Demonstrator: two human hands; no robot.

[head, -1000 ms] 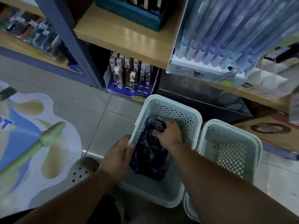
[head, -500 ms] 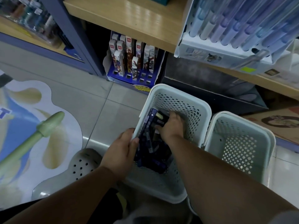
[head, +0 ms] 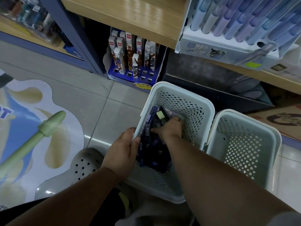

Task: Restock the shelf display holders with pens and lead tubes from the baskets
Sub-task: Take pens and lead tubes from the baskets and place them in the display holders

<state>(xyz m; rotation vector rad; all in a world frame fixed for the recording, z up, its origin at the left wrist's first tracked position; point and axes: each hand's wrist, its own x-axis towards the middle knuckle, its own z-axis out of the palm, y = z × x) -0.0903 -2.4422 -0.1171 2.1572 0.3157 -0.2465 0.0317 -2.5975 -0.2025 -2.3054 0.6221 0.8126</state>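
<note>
Head view looks down at two pale perforated baskets on a tiled floor, below a wooden shelf (head: 130, 15). The left basket (head: 210, 108) holds a heap of dark blue and black packs (head: 154, 154), one marked HB, which look like the lead tubes; they lie piled against its left wall. The right basket (head: 276, 139) stands just beside it, their rims touching.

The left hand (head: 123, 150) grips the left basket's near-left rim, thumb lying along the edge and fingers curled down the outside wall. The right hand (head: 169, 129) reaches into the same basket from above and rests on the packs, thumb stretched out to the left against them. Its fingers curl downward at the far end of the heap and their tips are hidden, so I cannot tell whether it grasps a pack or only presses on the pile.

On the shelf at upper right, a white holder (head: 211, 49) overhangs the edge, with pastel pens (head: 228, 25) leaning in rows. Under the shelf, on the floor behind the left basket, a blue holder (head: 130, 74) carries upright printed boxes, with several slots at its front showing as dark openings. A grey clog (head: 84, 162) shows just left of the left hand, and a large floor sticker (head: 24, 128) spreads over the tiles further left. A cardboard box (head: 280, 121) lies behind the right basket.
</note>
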